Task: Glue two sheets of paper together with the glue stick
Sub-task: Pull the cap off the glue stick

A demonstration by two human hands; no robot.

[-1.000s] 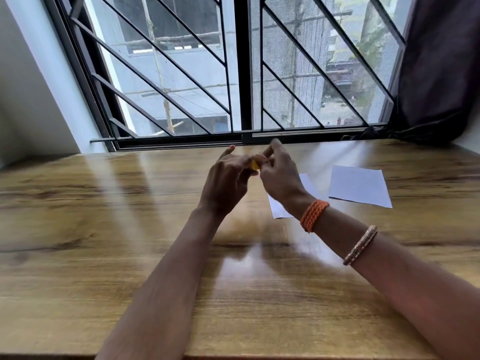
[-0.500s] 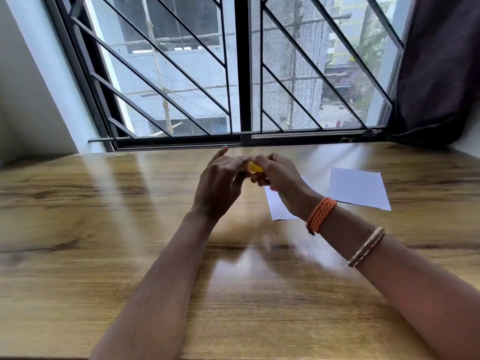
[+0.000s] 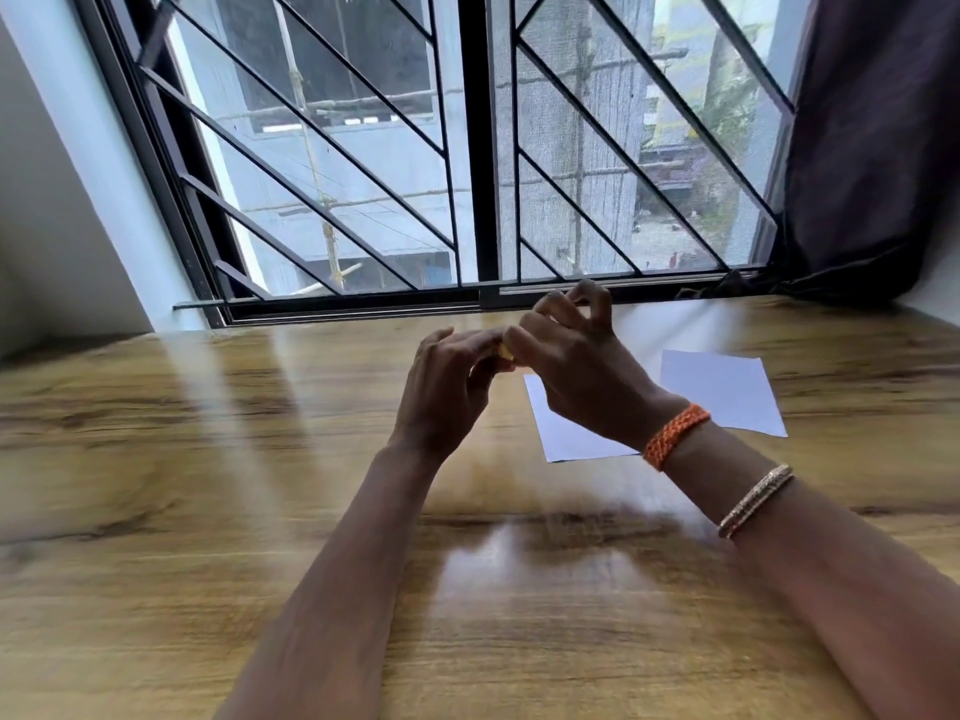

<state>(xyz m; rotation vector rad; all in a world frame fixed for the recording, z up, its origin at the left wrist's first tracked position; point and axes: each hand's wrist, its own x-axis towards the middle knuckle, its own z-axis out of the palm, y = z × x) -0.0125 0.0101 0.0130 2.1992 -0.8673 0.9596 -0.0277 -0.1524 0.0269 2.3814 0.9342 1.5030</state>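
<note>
Big wooden desk (image 3: 208,511) runs right up to a barred window (image 3: 467,148) along its far edge, with a dark curtain (image 3: 872,148) bunched at the far right corner. Two white sheets lie flat toward the far right of the desk: one sheet (image 3: 727,392) out in the open, the other sheet (image 3: 566,433) just beside it on the left, partly hidden behind the right wrist.

Both hands are raised above the desk near the middle, meeting around the glue stick (image 3: 505,353). Only a small yellow sliver of it shows between them. Left hand (image 3: 447,392) has its fingers curled round the stick. Right hand (image 3: 576,366) pinches the stick's end with thumb and forefinger, and its other fingers are spread and lifted. Orange braided band (image 3: 675,436) and a thin bangle (image 3: 756,501) sit on the right arm.

No label or writing on the stick is readable, too little shows.
</note>
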